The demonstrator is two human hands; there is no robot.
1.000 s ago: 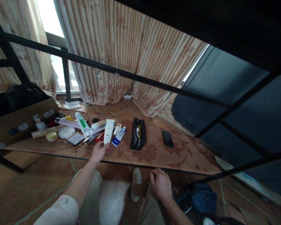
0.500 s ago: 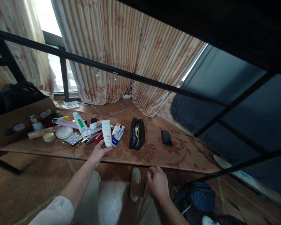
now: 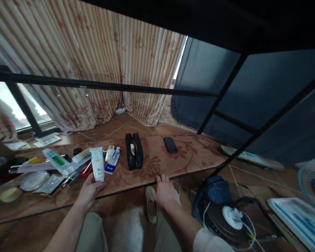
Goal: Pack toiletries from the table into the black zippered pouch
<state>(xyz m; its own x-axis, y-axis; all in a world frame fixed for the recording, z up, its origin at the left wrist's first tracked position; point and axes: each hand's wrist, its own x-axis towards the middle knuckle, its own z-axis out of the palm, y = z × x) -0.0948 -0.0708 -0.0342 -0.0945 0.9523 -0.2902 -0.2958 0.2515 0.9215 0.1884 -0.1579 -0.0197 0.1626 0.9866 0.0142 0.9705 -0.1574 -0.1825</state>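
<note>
My left hand (image 3: 88, 191) is closed around the lower end of a white squeeze tube (image 3: 97, 164) with a blue corner, held upright above the front part of the cloth-covered bench. Just right of it lies a blue-and-white tube (image 3: 112, 161), beside a small beige-capped bottle (image 3: 109, 153). An unzipped black pouch (image 3: 134, 155) stands in the middle with a few items inside. My right hand (image 3: 166, 190) rests at the bench's front edge, fingers apart and holding nothing. Farther back lies a black phone (image 3: 170, 145).
Cosmetics crowd the left: a white-and-green tube (image 3: 56, 161), a round clear case (image 3: 34, 180), a glittery compact (image 3: 50, 184). Dark metal bars (image 3: 105, 86) cross in front of the curtains. On the floor at right are a blue bag (image 3: 217, 190), a power strip (image 3: 232, 217) and a fan (image 3: 313, 182).
The view has swung to the right, bringing the fan and power strip into sight. My right hand's fingers now reach onto the bench edge. My left hand still holds the white tube.
</note>
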